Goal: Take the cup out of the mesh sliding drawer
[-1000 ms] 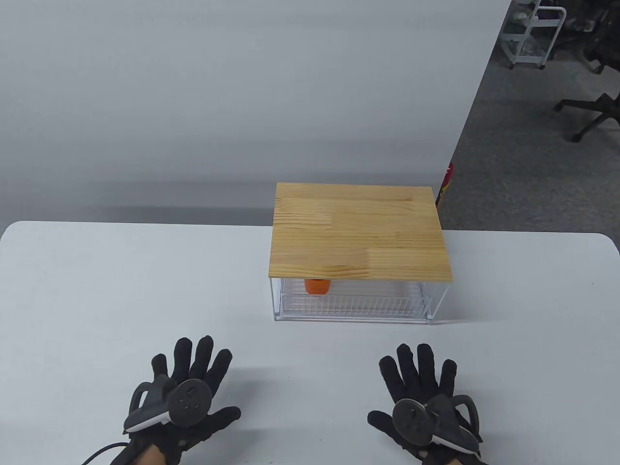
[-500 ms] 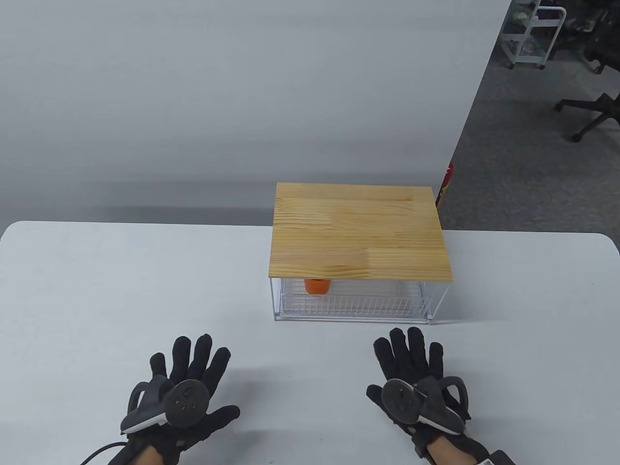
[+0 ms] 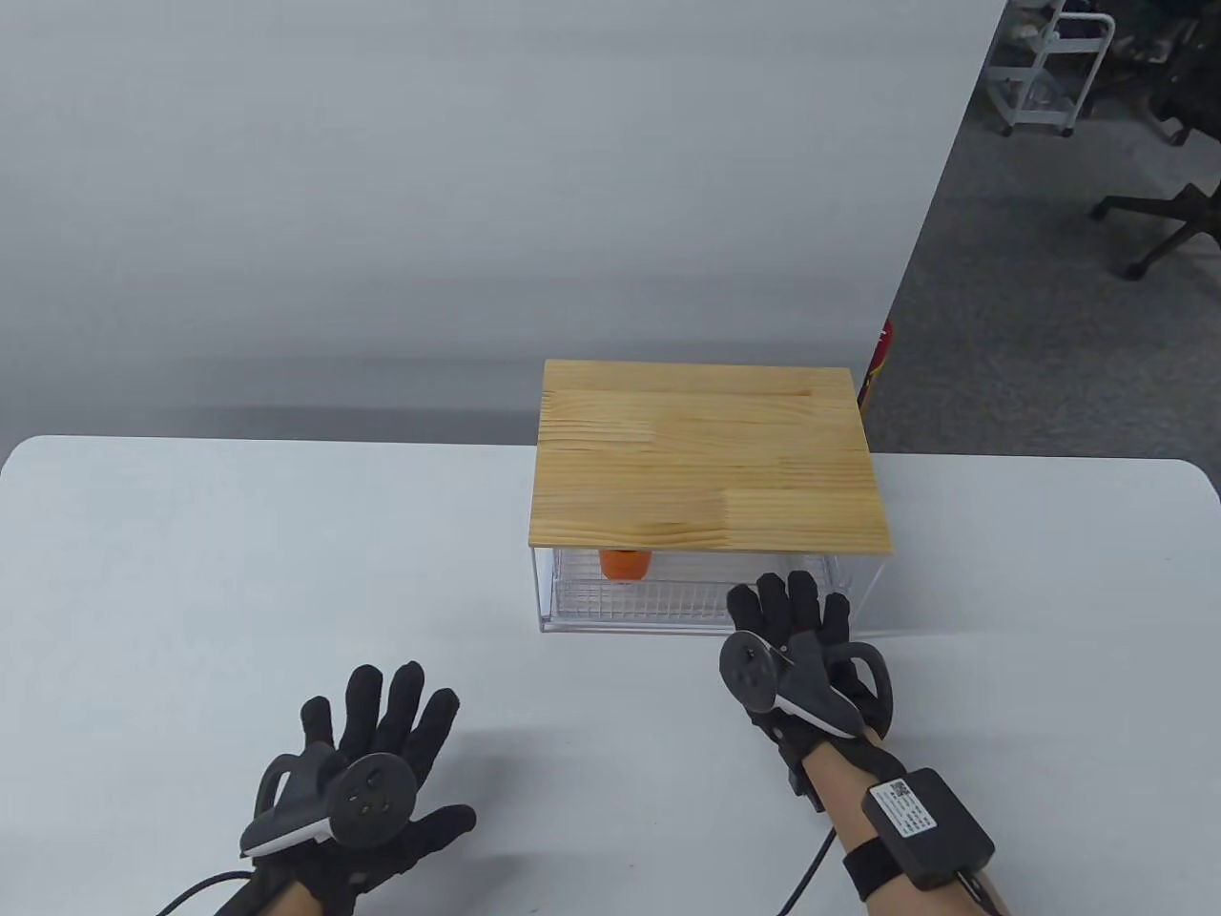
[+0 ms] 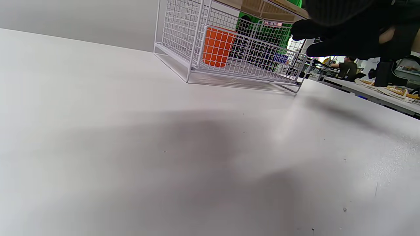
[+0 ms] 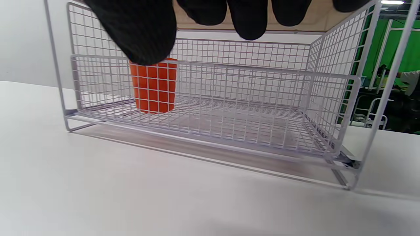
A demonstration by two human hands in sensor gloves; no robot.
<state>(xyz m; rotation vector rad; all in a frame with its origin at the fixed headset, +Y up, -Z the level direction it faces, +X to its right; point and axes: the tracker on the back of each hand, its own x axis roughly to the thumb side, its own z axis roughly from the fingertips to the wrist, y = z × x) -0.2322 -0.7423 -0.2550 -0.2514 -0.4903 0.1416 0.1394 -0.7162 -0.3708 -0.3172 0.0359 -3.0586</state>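
An orange cup (image 3: 625, 564) stands inside the white mesh drawer (image 3: 658, 601) at its left, under the wooden top (image 3: 706, 453). The drawer sits pushed into its wire frame. The cup also shows in the left wrist view (image 4: 216, 46) and behind the mesh in the right wrist view (image 5: 153, 86). My right hand (image 3: 787, 611) is open, fingers spread, just in front of the drawer's right front rim; I cannot tell if it touches. Its fingertips (image 5: 249, 19) hang above the front rim (image 5: 213, 67). My left hand (image 3: 382, 716) is open and lies flat on the table, well left of the drawer.
The white table (image 3: 238, 572) carries only the drawer unit. A grey partition wall stands behind it. Office chairs (image 3: 1164, 219) and a cart (image 3: 1045, 67) stand on the floor at the far right, beyond the table.
My right hand has moved forward from the table's near edge up to the drawer's front right. The left hand has stayed in place. The drawer and cup have not moved.
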